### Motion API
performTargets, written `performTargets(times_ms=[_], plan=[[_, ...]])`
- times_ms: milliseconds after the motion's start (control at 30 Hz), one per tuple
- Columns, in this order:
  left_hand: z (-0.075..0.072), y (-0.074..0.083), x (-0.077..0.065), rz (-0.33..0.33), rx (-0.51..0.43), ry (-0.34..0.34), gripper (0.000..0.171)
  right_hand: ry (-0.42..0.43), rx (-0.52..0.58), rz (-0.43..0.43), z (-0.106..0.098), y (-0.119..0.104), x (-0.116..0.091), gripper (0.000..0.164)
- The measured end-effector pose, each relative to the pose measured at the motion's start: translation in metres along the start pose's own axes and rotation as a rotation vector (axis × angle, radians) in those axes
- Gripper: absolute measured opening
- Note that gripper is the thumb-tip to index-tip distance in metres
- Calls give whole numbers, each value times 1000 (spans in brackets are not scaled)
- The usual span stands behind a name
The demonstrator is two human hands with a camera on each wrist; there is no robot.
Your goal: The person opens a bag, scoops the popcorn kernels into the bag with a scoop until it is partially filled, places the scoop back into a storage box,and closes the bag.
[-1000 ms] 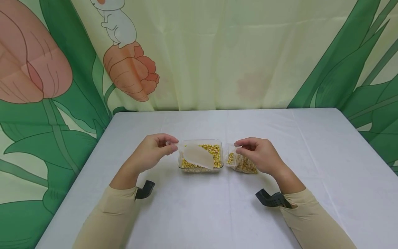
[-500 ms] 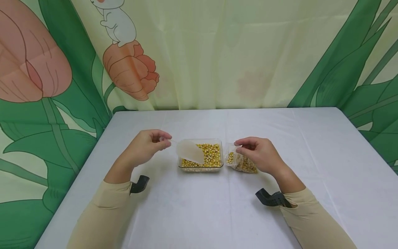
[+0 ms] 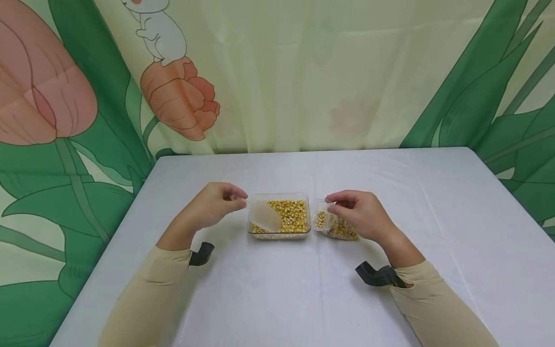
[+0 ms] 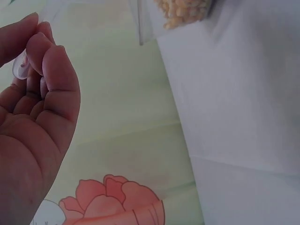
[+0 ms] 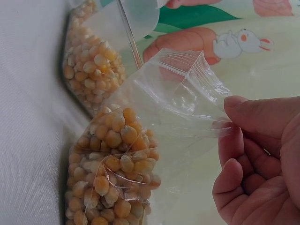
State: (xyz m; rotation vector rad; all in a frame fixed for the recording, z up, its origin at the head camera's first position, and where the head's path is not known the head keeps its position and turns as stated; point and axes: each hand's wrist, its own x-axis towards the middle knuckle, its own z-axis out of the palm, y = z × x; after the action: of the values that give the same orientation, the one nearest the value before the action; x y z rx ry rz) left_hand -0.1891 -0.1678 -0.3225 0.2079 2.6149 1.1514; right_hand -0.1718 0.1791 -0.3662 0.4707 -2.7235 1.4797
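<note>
My left hand [image 3: 215,205] pinches the thin handle of a translucent white plastic scoop [image 3: 264,217]. The scoop's broad blade slants down to the right, its lower end at the corn kernels [image 3: 292,216] in a clear rectangular container [image 3: 282,237]. Whether the blade is in the kernels or just above them, I cannot tell. To the container's right sits a clear zip-lock bag [image 5: 183,101] partly filled with corn kernels. My right hand [image 3: 362,212] pinches one side of its mouth between thumb and forefinger, and the bag's top stands up. Only part of the handle shows in the left wrist view.
A white cloth covers the table [image 3: 277,294]. Behind it hangs a pale green curtain [image 3: 277,86] printed with tulips, leaves and a rabbit. Each wrist bears a black camera mount; the right one [image 3: 379,274] juts over the cloth.
My left hand drew the scoop leftward and up, then came back right and lower, with the blade now more upright at the container's left half. My right hand and the bag have stayed put.
</note>
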Motion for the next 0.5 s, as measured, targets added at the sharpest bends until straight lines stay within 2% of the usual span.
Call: performTargets(times_ms=[500], plan=[[15, -14, 2, -34, -112, -10, 26, 1, 30, 13, 1, -3, -2, 19]])
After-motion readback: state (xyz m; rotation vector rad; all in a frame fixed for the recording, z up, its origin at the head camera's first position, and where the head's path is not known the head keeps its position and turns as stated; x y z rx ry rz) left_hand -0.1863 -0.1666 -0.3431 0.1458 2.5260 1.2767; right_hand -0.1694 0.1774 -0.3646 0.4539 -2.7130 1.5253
